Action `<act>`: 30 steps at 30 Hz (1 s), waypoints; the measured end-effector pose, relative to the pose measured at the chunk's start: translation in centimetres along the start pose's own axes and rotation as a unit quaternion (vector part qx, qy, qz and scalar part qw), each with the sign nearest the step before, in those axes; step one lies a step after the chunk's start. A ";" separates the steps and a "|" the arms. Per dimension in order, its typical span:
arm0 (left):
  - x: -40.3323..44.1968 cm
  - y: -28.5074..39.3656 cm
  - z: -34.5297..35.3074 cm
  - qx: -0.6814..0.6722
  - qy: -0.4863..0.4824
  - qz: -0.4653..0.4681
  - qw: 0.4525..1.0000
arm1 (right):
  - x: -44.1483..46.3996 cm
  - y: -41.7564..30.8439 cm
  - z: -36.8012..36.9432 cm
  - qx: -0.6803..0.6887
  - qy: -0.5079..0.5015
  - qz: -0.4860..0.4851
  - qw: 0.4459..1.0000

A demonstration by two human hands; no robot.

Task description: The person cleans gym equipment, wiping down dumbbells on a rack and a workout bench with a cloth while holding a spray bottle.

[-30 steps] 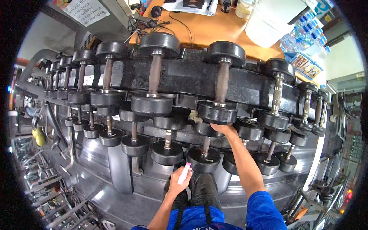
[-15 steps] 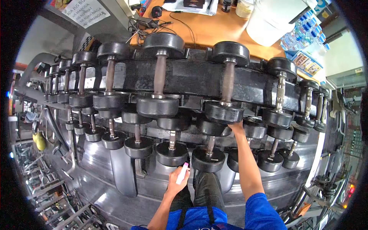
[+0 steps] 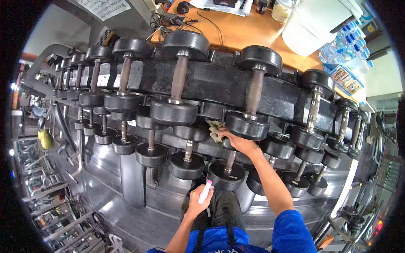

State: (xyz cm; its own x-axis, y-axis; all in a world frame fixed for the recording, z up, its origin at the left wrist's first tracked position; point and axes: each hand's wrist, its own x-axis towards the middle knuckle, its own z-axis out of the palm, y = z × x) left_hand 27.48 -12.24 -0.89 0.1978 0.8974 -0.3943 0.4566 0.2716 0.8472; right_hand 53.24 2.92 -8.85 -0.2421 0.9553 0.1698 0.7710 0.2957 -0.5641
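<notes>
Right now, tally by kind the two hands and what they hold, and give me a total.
Hands: 2 (left hand, right hand)
Greenish cloth: 1
Pink-tipped white container: 1
Total: 4

In my view, item by item: one orange-brown surface [image 3: 242,36]; on it, tangled black cables [image 3: 163,22], a dark jar [image 3: 262,6], a pale tub [image 3: 281,11] and a white bucket [image 3: 304,34]. Just beside the bucket, I list clear bottles [image 3: 346,47], blue-capped, near a blue-edged printed calendar [image 3: 347,79]. Upper left: one printed paper sign [image 3: 105,6].
</notes>
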 end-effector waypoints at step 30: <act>-4.3 -7.5 -8.9 0.020 -0.093 0.117 0.989 | -11.5 6.8 14.8 0.699 0.372 0.514 0.332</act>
State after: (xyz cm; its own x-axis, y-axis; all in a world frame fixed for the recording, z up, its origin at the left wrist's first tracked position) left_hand 15.49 -15.01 -2.36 0.4567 0.8535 -0.2510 0.4125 0.0468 0.9097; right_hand 52.51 -6.15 -26.59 0.3381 0.4388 -0.8325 -0.9295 0.0173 -0.3684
